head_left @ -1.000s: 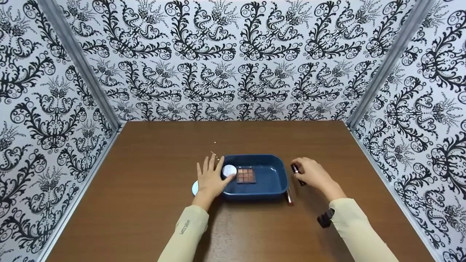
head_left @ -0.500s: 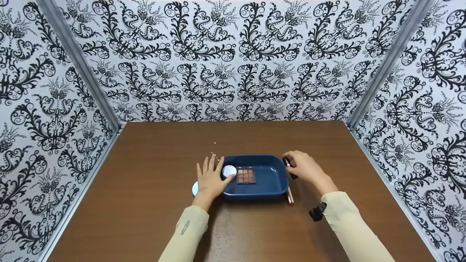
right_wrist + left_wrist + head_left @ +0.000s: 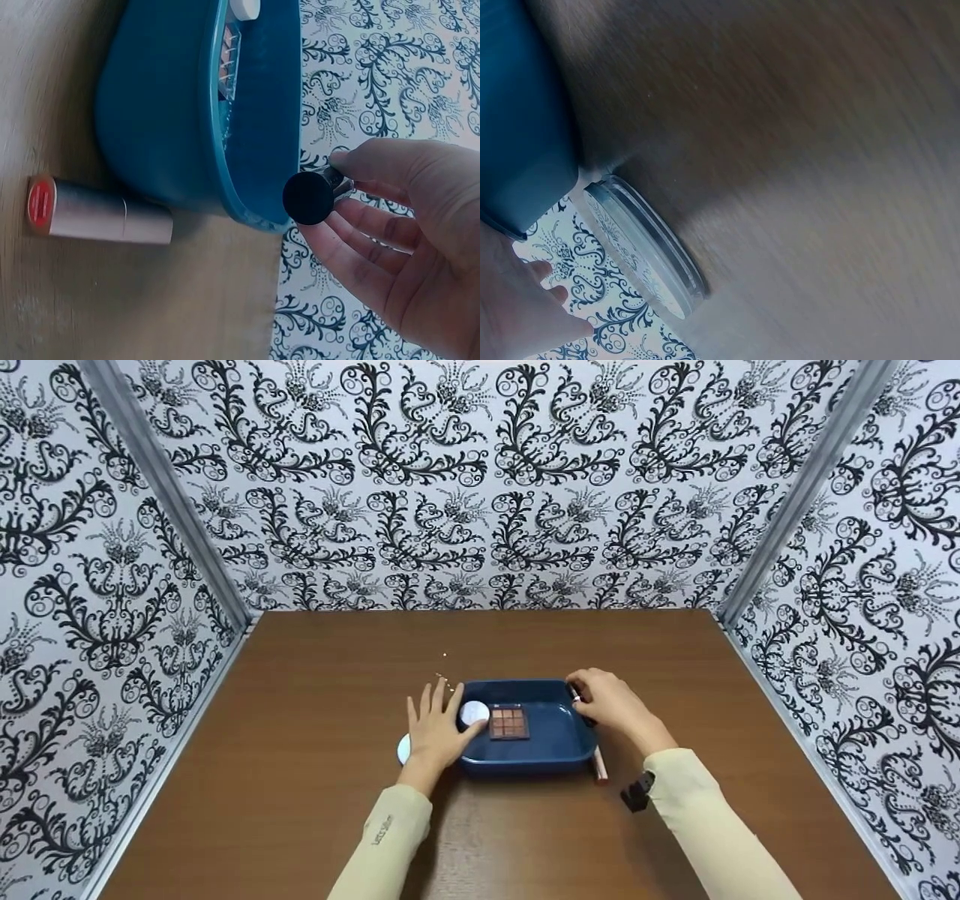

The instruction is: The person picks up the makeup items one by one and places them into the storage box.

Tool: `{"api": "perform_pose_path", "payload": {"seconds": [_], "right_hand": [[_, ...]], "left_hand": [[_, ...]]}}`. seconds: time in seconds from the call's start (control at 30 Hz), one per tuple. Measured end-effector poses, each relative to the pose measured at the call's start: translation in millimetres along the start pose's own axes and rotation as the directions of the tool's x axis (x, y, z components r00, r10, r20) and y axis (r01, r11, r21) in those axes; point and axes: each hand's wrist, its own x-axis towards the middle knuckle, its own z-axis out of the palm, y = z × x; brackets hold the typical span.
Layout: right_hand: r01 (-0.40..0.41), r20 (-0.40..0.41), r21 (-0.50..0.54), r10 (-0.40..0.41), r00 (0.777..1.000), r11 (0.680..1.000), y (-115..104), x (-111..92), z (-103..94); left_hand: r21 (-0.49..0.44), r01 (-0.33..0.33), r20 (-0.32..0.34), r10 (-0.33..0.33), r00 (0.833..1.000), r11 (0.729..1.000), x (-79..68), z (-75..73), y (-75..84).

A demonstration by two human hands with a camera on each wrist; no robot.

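A blue rectangular tray (image 3: pixel 525 765) stands on the table. Inside lie a round white-lidded container (image 3: pixel 474 713) and an eyeshadow palette (image 3: pixel 509 723). My left hand (image 3: pixel 435 735) lies at the tray's left side, fingers spread and straight, thumb reaching over the rim by the white lid. At the tray's right rim, my right hand (image 3: pixel 611 705) pinches a black lipstick tube (image 3: pixel 309 197) with a silver band between thumb and fingers. The right wrist view has its round black end towards the camera. Below the left hand, a round clear-edged compact (image 3: pixel 641 240) rests on the table.
A pinkish tube with a red end (image 3: pixel 101 211) lies on the wood beside the tray's right side. Small gold bits (image 3: pixel 444 680) are scattered behind the left hand. Patterned black-and-white walls (image 3: pixel 480 510) enclose the table (image 3: pixel 315 682) at the back and sides.
My right hand has carried the black lipstick tube leftward, from the table area right of the tray to its right rim. The left hand has stayed in place.
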Motion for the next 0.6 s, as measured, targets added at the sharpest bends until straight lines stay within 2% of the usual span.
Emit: {"api": "perform_pose_path", "payload": {"seconds": [0.4, 0.6], "right_hand": [[-0.005, 0.019, 0.016, 0.005, 1.000, 1.000, -4.6, 6.9, 11.0], [-0.023, 0.046, 0.032, 0.021, 0.999, 0.999, -6.7, 11.2, 15.9]], "left_hand": [[-0.025, -0.006, -0.012, 0.006, 1.000, 1.000, -0.5, 0.4, 0.2], [-0.033, 0.000, 0.006, 0.000, 1.000, 0.999, 1.0, -0.1, 0.4]]}}
